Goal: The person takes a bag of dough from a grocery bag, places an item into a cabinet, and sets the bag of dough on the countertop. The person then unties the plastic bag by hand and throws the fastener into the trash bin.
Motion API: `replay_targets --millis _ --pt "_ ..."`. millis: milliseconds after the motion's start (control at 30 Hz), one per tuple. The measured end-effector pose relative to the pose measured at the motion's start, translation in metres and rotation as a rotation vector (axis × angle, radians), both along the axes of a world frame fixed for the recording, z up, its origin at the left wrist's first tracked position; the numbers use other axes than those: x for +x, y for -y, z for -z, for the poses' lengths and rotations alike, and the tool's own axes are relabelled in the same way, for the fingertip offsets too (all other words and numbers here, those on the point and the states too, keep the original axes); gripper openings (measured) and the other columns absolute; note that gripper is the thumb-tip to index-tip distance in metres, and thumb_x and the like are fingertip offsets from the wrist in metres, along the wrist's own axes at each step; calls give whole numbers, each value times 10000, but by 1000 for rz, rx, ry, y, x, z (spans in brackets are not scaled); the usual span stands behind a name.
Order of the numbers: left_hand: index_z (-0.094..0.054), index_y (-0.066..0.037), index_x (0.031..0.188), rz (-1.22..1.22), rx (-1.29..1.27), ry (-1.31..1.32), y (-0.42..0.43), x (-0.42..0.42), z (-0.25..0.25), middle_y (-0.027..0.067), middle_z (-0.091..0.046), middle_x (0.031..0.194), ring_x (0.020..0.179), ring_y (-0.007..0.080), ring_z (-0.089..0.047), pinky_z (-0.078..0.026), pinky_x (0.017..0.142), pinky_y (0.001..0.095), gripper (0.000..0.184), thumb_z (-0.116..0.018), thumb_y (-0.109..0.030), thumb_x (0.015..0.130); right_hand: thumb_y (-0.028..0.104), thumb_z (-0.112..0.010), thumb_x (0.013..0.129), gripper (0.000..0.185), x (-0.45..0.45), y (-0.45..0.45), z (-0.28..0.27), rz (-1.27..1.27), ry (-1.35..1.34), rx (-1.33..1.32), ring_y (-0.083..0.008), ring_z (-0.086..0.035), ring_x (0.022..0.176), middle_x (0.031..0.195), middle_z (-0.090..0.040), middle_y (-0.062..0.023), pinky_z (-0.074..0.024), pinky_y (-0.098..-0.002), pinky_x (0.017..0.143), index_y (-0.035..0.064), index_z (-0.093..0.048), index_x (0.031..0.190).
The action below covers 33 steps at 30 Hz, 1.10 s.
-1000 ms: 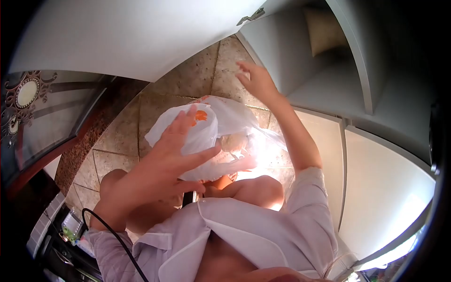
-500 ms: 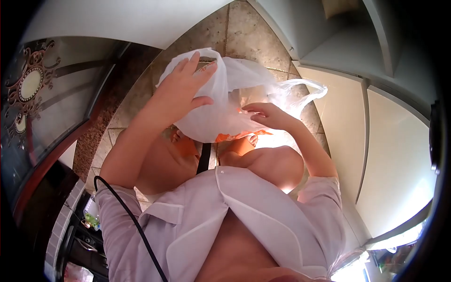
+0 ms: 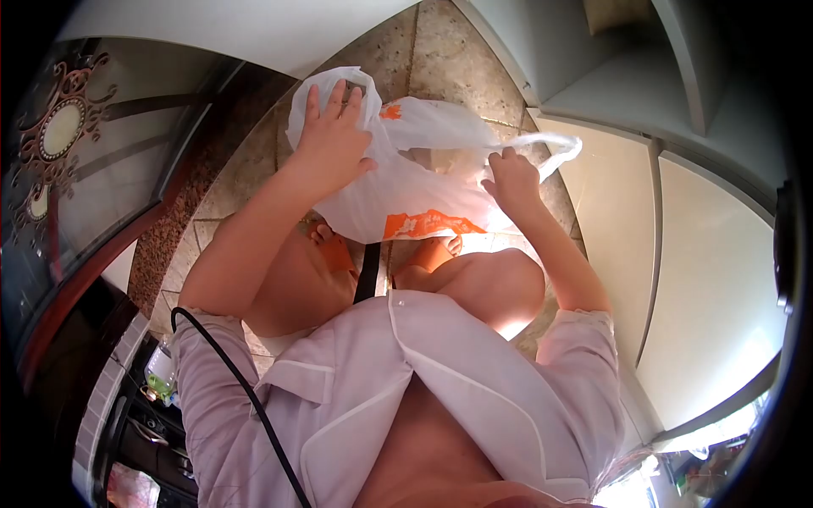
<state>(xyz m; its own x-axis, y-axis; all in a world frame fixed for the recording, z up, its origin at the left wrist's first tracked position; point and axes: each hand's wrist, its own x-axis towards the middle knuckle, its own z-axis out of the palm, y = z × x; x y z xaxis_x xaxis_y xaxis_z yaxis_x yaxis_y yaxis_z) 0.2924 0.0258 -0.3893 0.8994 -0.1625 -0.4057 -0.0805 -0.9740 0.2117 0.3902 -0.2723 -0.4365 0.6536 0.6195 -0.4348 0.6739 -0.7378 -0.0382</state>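
A white plastic bag with orange print is spread wide over the floor between my knees and feet. My left hand lies against the bag's left side, its fingers spread and stretched toward the left loop. At the opposite side, my right hand has its fingers curled on the bag near the base of the right handle. That handle sticks out to the right as a loop. The bag's mouth gapes in the middle, with a pale patch showing through; I cannot make out what is inside.
Tiled floor lies beyond the bag. Cream cabinet doors and an open grey cabinet stand on the right. To the left is a dark glass-fronted cabinet with an ornate metal decoration. A black cable runs past my left arm.
My right hand has moved up and right from the bag's mouth to its right handle, fingers now curled. My left hand has shifted slightly. The bag is flatter, with more orange print showing.
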Motion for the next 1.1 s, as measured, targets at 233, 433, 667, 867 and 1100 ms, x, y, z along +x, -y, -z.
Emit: replay_targets --millis 233,433,667,867,1100 --pt "-629 -55 1026 31 -301 431 37 19 26 188 -499 1247 1201 375 -433 -308 1033 470 270 -624 -218 811 206 -658 761 156 7 6 9 -104 45 222 -284 -604 794 852 -581 -76 -507 -376 702 62 -643 704" --pt "-603 -100 1104 -68 -744 30 111 11 64 116 -601 1007 886 305 -594 -483 784 402 297 -534 -93 815 217 -619 822 173 9 21 18 311 -256 313 -288 -608 731 825 -631 -127 -494 -384 689 55 -679 809" --pt "-577 -121 1160 -277 -915 6 166 33 119 114 -566 1021 891 313 -572 -460 761 398 392 -555 4 788 277 -547 911 316 11 31 -17 723 -919 413 -155 -600 603 804 -603 -80 -468 -281 569 -16 -630 995" --pt "-610 -155 1104 -267 -791 -86 153 34 109 67 -590 994 890 268 -604 -478 756 369 376 -634 -67 739 185 -455 931 308 23 28 7 767 -970 557 -120 -531 497 822 -596 -83 -450 -247 476 -18 -587 1121" --pt "-662 -165 1045 -212 -788 226 163 30 120 61 -580 969 858 239 -579 -461 756 343 429 -641 16 656 37 -406 876 495 29 36 26 978 -899 827 -56 -407 456 975 -659 -126 -370 -200 413 59 -394 1370"
